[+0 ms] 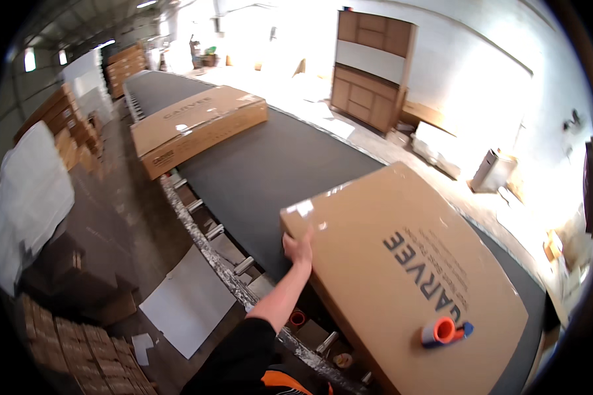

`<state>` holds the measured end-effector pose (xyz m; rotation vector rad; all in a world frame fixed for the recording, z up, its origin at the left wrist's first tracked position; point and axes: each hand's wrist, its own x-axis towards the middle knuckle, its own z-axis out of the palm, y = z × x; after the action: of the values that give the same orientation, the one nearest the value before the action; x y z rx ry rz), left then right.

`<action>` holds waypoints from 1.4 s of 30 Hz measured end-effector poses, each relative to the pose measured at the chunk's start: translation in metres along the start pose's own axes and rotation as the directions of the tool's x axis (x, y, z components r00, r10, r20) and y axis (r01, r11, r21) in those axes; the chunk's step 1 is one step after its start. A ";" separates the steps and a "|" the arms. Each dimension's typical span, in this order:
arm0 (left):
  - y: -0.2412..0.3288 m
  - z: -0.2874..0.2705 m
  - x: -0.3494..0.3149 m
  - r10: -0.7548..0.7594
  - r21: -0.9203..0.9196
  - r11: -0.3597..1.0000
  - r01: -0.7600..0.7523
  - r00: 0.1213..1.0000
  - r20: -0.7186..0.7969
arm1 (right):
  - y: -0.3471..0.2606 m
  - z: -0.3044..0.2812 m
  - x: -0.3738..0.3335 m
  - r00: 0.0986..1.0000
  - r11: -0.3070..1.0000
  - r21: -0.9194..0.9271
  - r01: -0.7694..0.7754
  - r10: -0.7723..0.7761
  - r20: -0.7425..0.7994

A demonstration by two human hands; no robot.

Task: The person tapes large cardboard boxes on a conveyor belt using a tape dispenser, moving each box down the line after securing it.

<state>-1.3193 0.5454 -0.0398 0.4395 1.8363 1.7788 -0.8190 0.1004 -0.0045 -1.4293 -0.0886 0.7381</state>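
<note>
A large, flat cardboard box with dark printing lies on the conveyor belt close in front of me. At its left corner is my left hand, with the thumb over the top edge and the fingers against the side. White tape or a label marks the box's end next to that hand. On top of the box, nearer its right end, rests a tape dispenser with an orange-red core and a blue part. My right hand is out of the picture.
Farther along the belt sits a second cardboard box. The belt's worn metal side rail has rollers beside it. White sheet material and stacked cartons lie left. A brown cabinet stands by the right wall.
</note>
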 end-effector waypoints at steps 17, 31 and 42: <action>0.024 -0.097 -0.240 0.615 -0.456 0.532 -0.714 -0.045 0.788 | -0.018 0.100 -0.033 0.823 0.205 -0.839 0.504 -0.407 0.396; 0.003 -0.048 -0.288 0.374 -0.038 0.313 -0.949 0.086 0.923 | -0.122 0.175 0.276 0.927 0.049 -0.934 0.353 -0.153 0.342; 0.003 -0.076 -0.260 0.356 0.001 0.390 -0.921 0.152 0.922 | -0.104 0.161 0.248 0.839 -0.023 -0.876 0.481 -0.276 0.468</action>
<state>-1.1564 0.3332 0.0016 2.3402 1.3680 0.8582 -0.6601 0.3688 0.0281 -2.4946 -1.3661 0.1852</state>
